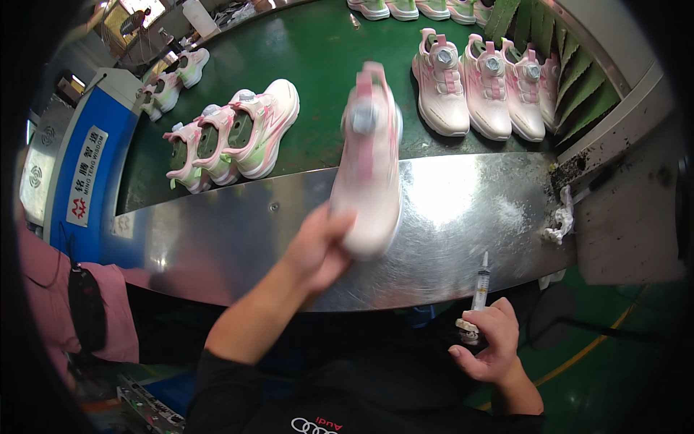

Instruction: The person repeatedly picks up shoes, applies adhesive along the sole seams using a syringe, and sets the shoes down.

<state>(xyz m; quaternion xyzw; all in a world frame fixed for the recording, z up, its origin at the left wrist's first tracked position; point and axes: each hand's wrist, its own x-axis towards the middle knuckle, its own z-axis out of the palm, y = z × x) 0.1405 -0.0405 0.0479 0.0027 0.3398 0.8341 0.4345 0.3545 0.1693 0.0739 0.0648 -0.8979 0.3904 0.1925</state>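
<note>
My left hand (318, 246) grips the heel of a pink and white sneaker (370, 159) and holds it up over the shiny metal work plate (238, 231), toe pointing away; the shoe is blurred by motion. Lower right, near the plate's front edge, my right hand (488, 340) is closed around a small syringe (481, 278) whose needle tip points upward. The two hands are well apart.
A green conveyor belt (318, 43) runs behind the plate. On it stand three pink and green sneakers (238, 130) at left, a row of several pink sneakers (484, 87) at right, and more pairs farther back. A crumpled white rag (560, 217) lies at the plate's right end. A blue machine (87, 159) stands at left.
</note>
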